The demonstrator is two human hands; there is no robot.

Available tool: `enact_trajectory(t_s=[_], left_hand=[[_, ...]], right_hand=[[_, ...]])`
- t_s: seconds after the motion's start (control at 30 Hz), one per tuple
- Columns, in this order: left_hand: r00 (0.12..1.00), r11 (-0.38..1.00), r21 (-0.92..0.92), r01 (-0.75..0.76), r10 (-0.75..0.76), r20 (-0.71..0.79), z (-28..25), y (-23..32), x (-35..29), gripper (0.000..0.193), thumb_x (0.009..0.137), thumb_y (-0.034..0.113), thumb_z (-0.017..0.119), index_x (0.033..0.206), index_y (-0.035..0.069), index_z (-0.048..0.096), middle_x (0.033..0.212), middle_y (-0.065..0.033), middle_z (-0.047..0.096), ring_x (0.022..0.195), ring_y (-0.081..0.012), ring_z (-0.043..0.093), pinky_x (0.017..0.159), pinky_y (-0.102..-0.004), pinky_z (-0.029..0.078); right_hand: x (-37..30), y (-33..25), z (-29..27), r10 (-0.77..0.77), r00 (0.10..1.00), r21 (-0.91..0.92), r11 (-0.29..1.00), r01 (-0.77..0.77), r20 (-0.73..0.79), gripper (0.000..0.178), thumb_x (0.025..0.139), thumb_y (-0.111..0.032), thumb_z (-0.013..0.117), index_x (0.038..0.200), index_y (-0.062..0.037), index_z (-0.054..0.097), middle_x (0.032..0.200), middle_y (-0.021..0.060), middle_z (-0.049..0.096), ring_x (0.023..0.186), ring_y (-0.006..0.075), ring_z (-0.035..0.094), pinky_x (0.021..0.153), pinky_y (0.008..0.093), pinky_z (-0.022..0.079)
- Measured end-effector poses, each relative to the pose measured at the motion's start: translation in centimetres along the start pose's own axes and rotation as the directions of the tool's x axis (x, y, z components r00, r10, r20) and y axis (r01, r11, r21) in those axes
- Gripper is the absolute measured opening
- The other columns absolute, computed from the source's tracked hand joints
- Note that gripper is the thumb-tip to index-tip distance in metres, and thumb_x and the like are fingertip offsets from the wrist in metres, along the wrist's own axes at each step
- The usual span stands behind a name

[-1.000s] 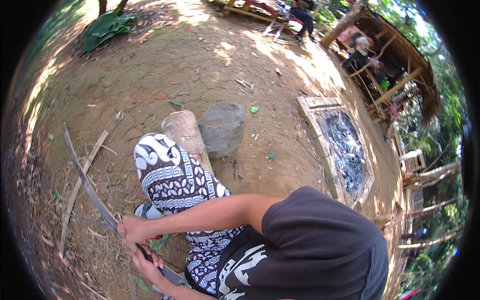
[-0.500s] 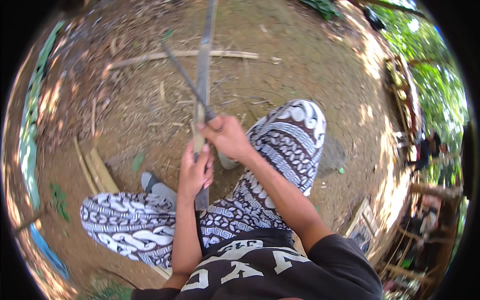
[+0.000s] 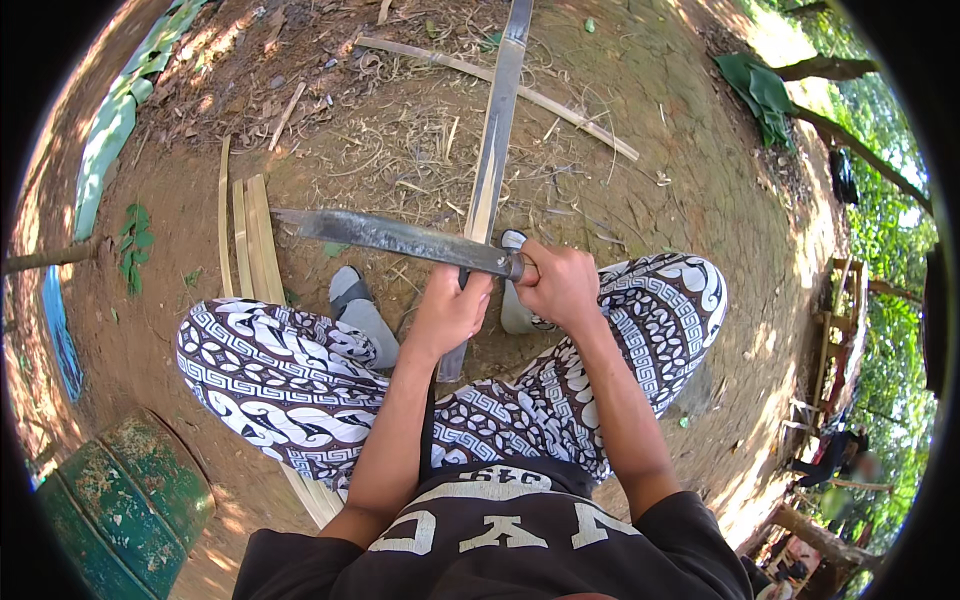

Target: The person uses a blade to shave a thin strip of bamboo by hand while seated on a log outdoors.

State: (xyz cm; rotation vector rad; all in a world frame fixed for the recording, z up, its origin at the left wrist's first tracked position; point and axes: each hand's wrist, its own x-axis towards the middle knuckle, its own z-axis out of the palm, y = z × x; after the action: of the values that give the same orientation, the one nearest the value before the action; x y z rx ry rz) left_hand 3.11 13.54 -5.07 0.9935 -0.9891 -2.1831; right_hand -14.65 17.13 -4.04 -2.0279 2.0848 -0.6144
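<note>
You hold the long strip [image 3: 499, 130] in your left hand [image 3: 452, 312]; its fingers are curled closed around it near its lower end, which sits between your knees. From there the strip runs away from you and out past the top edge of view, mostly dark, with a pale face showing just beyond your left hand. Your right hand [image 3: 562, 283] is just to the right of the strip, its fingers wrapped firmly around the handle of a big knife [image 3: 395, 237]. The blade crosses over the strip right above your left hand and points out to the left of it; you cannot tell whether the edge bites into it. Your patterned trousers [image 3: 270, 380] spread on both sides of the strip's lower end. Curly shavings [image 3: 400, 140] litter the ground to the left of the strip, and a thinner pale piece [image 3: 577, 121] lies on the ground crosswise behind it. Farther left of the strip you have several pale slats [image 3: 264, 240] side by side, then a leafy sprig [image 3: 133, 245]; a green drum [image 3: 130, 505] stands well apart from it, to the lower left.
</note>
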Motion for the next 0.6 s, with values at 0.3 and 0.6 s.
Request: enact_trajectory(t_s=[0.3,0.6], left_hand=[[0.975,0.909,0.357,-0.213,0.224,0.010,-1.7,-1.4,0.1,0.019,0.101,0.017,0.049,0.095,-0.001,0.050,0.068,-0.0071,0.049,0.063,-0.0177,0.051,0.058,-0.0362,0.042],[0.972,0.936,0.267,-0.228,0.236,0.002,-0.3,-2.9,-1.1,0.024,0.104,0.028,0.047,0.111,0.004,0.048,0.067,0.0029,0.045,0.048,-0.0046,0.040,0.040,-0.0238,0.032]], right_hand=[[1.4,-0.3,0.6,-0.018,0.979,-0.137,0.990,0.047,0.205,0.017,0.065,-0.016,0.068,0.077,-0.0090,0.058,0.063,0.0148,0.063,0.058,0.0369,0.063,0.055,0.0477,0.051],[5.5,6.5,0.3,0.419,0.907,-0.348,0.846,-0.405,-0.037,0.023,0.082,-0.028,0.062,0.087,-0.0060,0.066,0.074,0.0211,0.068,0.071,0.0407,0.068,0.068,0.0502,0.055]])
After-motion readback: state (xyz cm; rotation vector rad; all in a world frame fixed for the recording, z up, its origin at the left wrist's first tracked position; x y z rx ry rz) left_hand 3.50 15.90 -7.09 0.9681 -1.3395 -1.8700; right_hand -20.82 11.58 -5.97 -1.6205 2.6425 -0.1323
